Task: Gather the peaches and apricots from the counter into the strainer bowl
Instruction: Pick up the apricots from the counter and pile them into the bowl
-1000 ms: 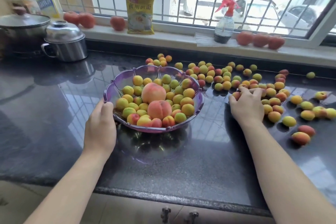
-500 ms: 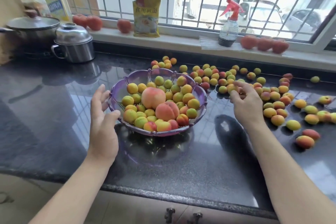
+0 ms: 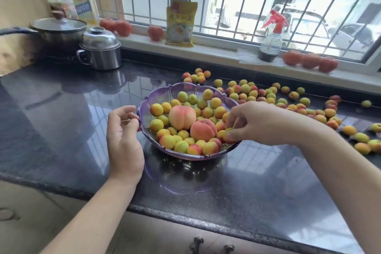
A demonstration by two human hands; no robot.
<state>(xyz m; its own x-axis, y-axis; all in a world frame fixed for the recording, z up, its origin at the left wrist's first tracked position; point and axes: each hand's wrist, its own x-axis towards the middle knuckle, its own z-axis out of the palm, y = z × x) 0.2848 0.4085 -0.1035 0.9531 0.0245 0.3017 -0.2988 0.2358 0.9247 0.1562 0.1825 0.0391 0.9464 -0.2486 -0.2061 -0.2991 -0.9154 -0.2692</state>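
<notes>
Right hand [image 3: 255, 123] pinching apricot [image 3: 227, 132], left hand [image 3: 123, 130] loosely curled

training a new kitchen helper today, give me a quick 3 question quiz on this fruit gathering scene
1. True or false: the right hand is over the purple strainer bowl with apricots in its fingers.
2. How many large peaches lie in the bowl? A) none B) two C) five
3. Fill in: most loose apricots still on the counter lie to the bowl's ____ side.

Key:
1. True: the fingers pinch small fruit above the bowl's right edge.
2. B: two, side by side among the apricots.
3. Right, spreading back toward the windowsill. The left hand is by the bowl's left rim, holding no fruit.
</notes>
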